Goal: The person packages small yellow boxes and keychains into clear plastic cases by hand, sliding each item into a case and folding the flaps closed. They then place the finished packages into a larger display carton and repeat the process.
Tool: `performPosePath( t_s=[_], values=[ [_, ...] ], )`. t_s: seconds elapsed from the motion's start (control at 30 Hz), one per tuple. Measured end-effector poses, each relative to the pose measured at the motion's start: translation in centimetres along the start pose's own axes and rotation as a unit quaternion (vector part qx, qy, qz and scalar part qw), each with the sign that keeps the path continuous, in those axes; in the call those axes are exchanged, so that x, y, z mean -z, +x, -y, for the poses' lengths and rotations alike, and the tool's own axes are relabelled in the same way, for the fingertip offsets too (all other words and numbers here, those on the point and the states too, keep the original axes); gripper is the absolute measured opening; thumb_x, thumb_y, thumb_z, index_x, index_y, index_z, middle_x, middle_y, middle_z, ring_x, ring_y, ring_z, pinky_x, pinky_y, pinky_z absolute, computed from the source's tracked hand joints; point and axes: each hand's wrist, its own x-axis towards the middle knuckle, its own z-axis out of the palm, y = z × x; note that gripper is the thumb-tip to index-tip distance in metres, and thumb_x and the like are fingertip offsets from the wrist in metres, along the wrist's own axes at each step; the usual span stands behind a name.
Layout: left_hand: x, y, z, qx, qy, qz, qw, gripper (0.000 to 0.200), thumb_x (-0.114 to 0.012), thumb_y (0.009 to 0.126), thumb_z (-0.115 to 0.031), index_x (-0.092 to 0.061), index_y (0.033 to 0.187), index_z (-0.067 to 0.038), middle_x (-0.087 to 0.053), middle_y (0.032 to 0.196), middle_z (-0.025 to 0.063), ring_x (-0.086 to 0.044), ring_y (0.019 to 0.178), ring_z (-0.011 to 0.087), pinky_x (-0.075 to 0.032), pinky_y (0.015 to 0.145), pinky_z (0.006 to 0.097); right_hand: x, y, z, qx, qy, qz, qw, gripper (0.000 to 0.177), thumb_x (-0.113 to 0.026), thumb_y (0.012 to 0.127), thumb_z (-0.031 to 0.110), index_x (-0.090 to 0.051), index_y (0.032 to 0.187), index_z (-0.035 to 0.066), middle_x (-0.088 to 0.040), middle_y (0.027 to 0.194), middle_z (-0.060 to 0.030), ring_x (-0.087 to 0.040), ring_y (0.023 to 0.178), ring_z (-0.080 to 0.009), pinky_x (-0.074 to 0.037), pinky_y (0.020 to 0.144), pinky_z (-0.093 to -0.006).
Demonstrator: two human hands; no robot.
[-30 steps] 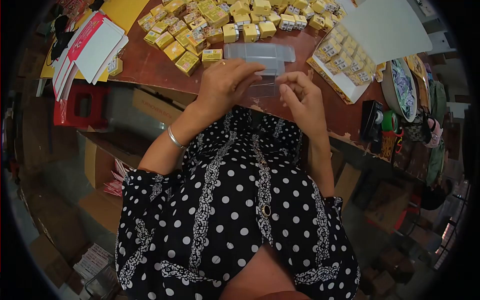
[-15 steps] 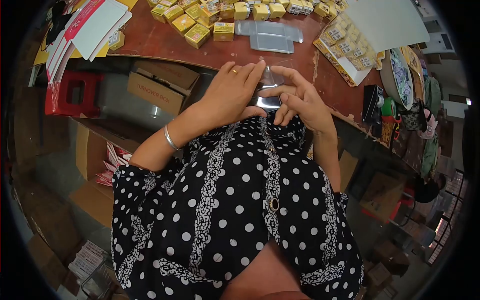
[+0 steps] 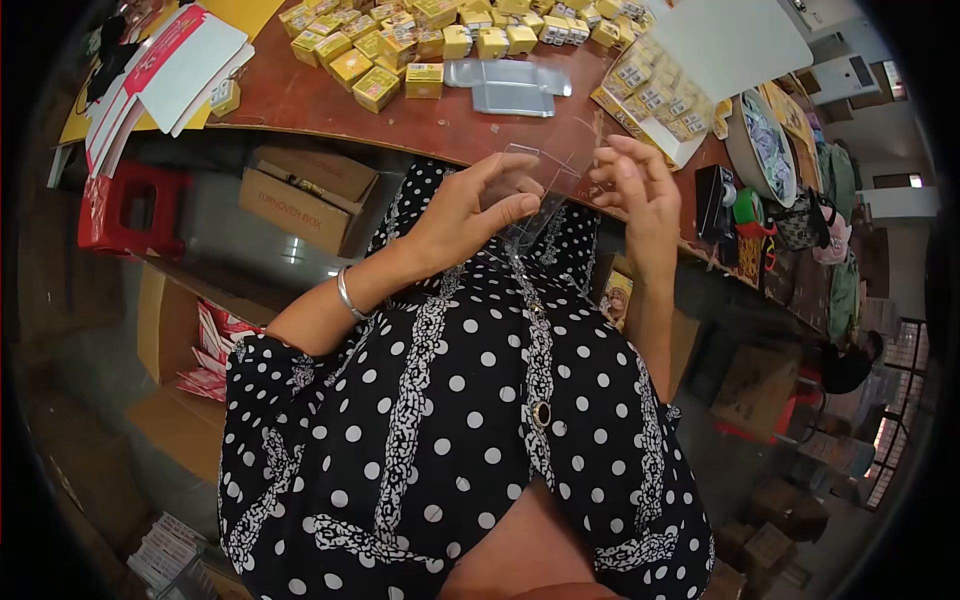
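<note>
A clear plastic box blank (image 3: 548, 192), partly folded, is held over my lap by the table's front edge. My left hand (image 3: 478, 205) is closed on its left side, thumb on top and fingers partly hidden behind the see-through plastic. To the right, my right hand (image 3: 642, 190) is raised with fingers loosely bent and apart, the fingertips close to the blank's right edge. Beyond the hands, another clear plastic box (image 3: 512, 88) lies flattened on the red-brown table (image 3: 330, 110). Small yellow printed boxes (image 3: 376, 88) and yellow cube-shaped pieces (image 3: 492, 42) are heaped behind it.
An open display box (image 3: 655, 95) filled with small cubes stands at the right, near a basin (image 3: 762, 150) of purple packets and a green tape roll (image 3: 747, 205). White and pink cards (image 3: 185, 75) lie at left. Below are a red stool (image 3: 135, 210) and a carton (image 3: 305, 205).
My hands have drawn apart, the right one moving right off the plastic. The clear blank now shows more unfolded, still in my left hand. The camera view has shifted slightly.
</note>
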Motion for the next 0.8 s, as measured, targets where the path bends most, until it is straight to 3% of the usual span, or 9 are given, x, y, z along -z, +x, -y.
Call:
performPosePath(
  t_s=[0.1,0.17,0.27,0.37,0.47,0.53,0.6,0.7,0.8],
  values=[
    [-0.9,0.2,0.3,-0.044,0.050,-0.034,0.997,0.047,-0.061,0.104,-0.019,-0.047,0.143,0.002,-0.065,0.111,0.0096,-0.070,0.100,0.0180,-0.057,0.087,0.0298,-1.2,-0.7,-1.5,0.001,0.020,0.005,1.000,0.037,-0.061,0.103,0.019,-0.055,0.133,-0.002,-0.067,0.117,-0.0086,-0.064,0.099,-0.0109,-0.054,0.076,-0.0236],
    [-1.6,0.3,-0.4,-0.076,0.080,-0.064,0.992,0.053,-0.057,0.106,-0.033,-0.047,0.142,0.004,-0.065,0.100,0.0088,-0.067,0.082,0.0155,-0.055,0.075,0.0284,-1.7,-0.6,-1.8,0.022,0.025,-0.006,0.999,0.039,-0.061,0.103,0.018,-0.054,0.135,-0.001,-0.066,0.118,-0.0084,-0.064,0.100,-0.0109,-0.054,0.077,-0.0238],
    [-1.8,0.2,-0.5,-0.095,0.045,-0.091,0.990,0.051,-0.052,0.108,-0.030,-0.045,0.144,0.005,-0.063,0.098,0.0086,-0.066,0.079,0.0148,-0.054,0.073,0.0287,-1.9,1.7,-2.3,0.092,-0.008,-0.050,0.994,0.040,-0.060,0.104,0.020,-0.052,0.136,-0.002,-0.068,0.117,-0.0103,-0.066,0.101,-0.0135,-0.056,0.079,-0.0261],
    [-2.1,-0.4,-0.5,-0.205,0.037,-0.118,0.971,0.049,-0.049,0.107,-0.024,-0.044,0.145,0.006,-0.060,0.104,0.0112,-0.065,0.078,0.0161,-0.054,0.074,0.0283,-2.4,6.7,-4.2,0.063,-0.013,0.005,0.998,0.035,-0.061,0.102,0.013,-0.056,0.132,-0.002,-0.068,0.113,-0.0087,-0.065,0.097,-0.0120,-0.055,0.079,-0.0253],
    [-1.3,-1.2,-0.5,-0.230,0.079,-0.111,0.964,0.054,-0.048,0.104,-0.023,-0.038,0.149,0.006,-0.058,0.114,0.0149,-0.064,0.092,0.0201,-0.054,0.084,0.0322,-6.2,11.5,-7.1,0.196,-0.223,0.081,0.951,0.037,-0.068,0.095,0.013,-0.061,0.129,0.003,-0.071,0.108,-0.0095,-0.069,0.095,-0.0167,-0.056,0.078,-0.0294],
    [-0.8,-1.4,0.0,-0.227,0.084,-0.100,0.965,0.058,-0.053,0.100,-0.024,-0.037,0.149,0.004,-0.055,0.123,0.0170,-0.061,0.109,0.0237,-0.052,0.094,0.0364,-10.0,12.6,-6.6,0.157,-0.230,0.115,0.953,0.041,-0.073,0.090,0.014,-0.062,0.128,0.005,-0.070,0.115,-0.0125,-0.067,0.105,-0.0247,-0.055,0.089,-0.0351],
    [-0.2,-1.1,0.3,-0.252,0.096,-0.120,0.956,0.056,-0.058,0.096,-0.018,-0.040,0.144,0.004,-0.054,0.122,0.0166,-0.062,0.105,0.0242,-0.053,0.092,0.0356,-12.7,14.8,-7.8,0.292,-0.358,0.153,0.874,0.044,-0.076,0.085,0.014,-0.063,0.127,0.005,-0.067,0.122,-0.0145,-0.060,0.118,-0.0327,-0.049,0.101,-0.0402],
    [1.1,-1.4,-0.1,-0.262,0.118,-0.147,0.946,0.053,-0.068,0.090,-0.011,-0.046,0.136,0.003,-0.053,0.124,0.0156,-0.063,0.104,0.0240,-0.055,0.093,0.0353,-15.3,16.8,-9.2,0.284,-0.394,0.189,0.854,0.047,-0.079,0.080,0.013,-0.063,0.124,0.005,-0.064,0.128,-0.0144,-0.054,0.124,-0.0358,-0.044,0.107,-0.0439],
    [2.7,-2.0,-0.8,-0.206,0.052,-0.149,0.966,0.055,-0.068,0.092,-0.014,-0.043,0.139,0.001,-0.052,0.130,0.0141,-0.059,0.122,0.0248,-0.048,0.105,0.0398,-15.0,17.0,-9.3,0.331,-0.400,0.203,0.830,0.044,-0.078,0.079,0.010,-0.062,0.120,0.006,-0.065,0.121,-0.0143,-0.056,0.119,-0.0361,-0.046,0.102,-0.0445]
  ],
)
